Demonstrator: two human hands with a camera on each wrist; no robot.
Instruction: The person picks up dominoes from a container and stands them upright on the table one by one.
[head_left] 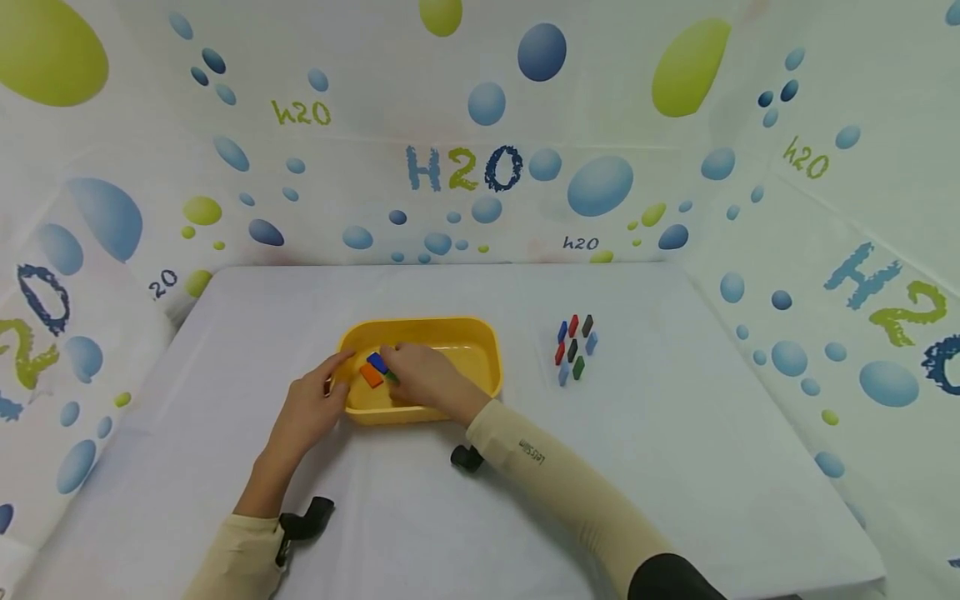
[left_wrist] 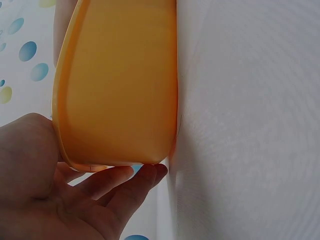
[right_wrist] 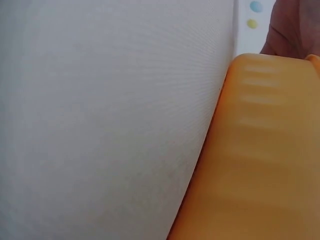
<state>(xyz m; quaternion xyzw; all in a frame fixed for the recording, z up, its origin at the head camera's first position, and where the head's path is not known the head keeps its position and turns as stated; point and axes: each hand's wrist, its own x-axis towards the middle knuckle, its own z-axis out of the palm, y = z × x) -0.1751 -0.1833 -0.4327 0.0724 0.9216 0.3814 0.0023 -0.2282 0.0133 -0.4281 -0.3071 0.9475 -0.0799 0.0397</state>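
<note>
A yellow plastic tray (head_left: 491,367) sits on the white table. My left hand (head_left: 313,402) holds its left end; in the left wrist view, the thumb side meets the rim and the fingers lie along the outer wall. Inside the tray, an orange block (head_left: 371,376) and a blue block (head_left: 377,362) lie at the left. My right hand (head_left: 426,377) reaches over the near rim, fingers curled, pinching a green block (head_left: 392,377) beside the blue one. The right wrist view shows the tray's outer wall (right_wrist: 265,150), which hides the right fingers.
To the tray's right, several small blocks stand in a loose group, among them a red block (head_left: 560,353), a black block (head_left: 573,350) and a green standing block (head_left: 578,367). A patterned sheet (head_left: 375,108) hangs behind the table (head_left: 675,467).
</note>
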